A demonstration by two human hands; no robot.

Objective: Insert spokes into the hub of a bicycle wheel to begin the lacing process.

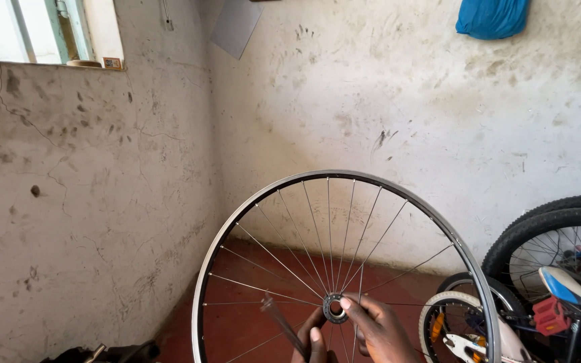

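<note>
Right hand (379, 331) fingers (354, 304) pinch the small dark metal hub (335, 308), steadying the bare silver spoked bicycle wheel rim (344, 176) upright above the red floor (250, 323); left hand (316, 343) closes around a thin dark rod (282, 326) (blurred), beside the parked bicycles (559, 282).

Person's own body in head view: only the two bare hands, left hand (314, 343) and right hand (379, 329), show at the bottom edge; no gloves, rings, watch or sleeves visible, short plain fingernails, wrists cut off by frame.
</note>
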